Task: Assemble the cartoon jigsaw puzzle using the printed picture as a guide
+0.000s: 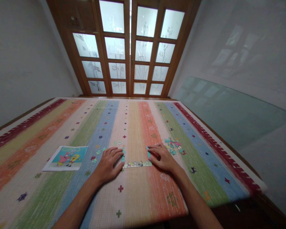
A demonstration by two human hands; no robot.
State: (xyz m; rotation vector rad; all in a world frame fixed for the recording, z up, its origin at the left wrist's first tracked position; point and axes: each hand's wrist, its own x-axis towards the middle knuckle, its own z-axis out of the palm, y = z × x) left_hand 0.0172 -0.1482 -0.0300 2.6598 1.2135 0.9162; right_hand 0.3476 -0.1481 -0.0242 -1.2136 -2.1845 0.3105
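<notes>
A partly joined jigsaw border point(137, 164) lies flat on the striped cloth in a U shape, with a bottom row and two short turquoise sides. My left hand point(110, 161) rests palm down at its left side, thumb near the lower left corner and fingertips on the turquoise pieces. At the opposite side, my right hand point(163, 158) touches the right column with fingertips and thumb. Both hands have their fingers apart. Just beyond my right hand is a pile of loose jigsaw pieces point(173, 145). Part of each side column is hidden under my fingers.
A printed cartoon picture point(68, 158) lies on the left. Several loose pieces point(98, 152) are scattered left of my left hand, and a few turquoise ones point(117, 142) lie beyond it. The striped tablecloth point(133, 124) covers the table. Wooden glazed doors point(131, 47) stand behind.
</notes>
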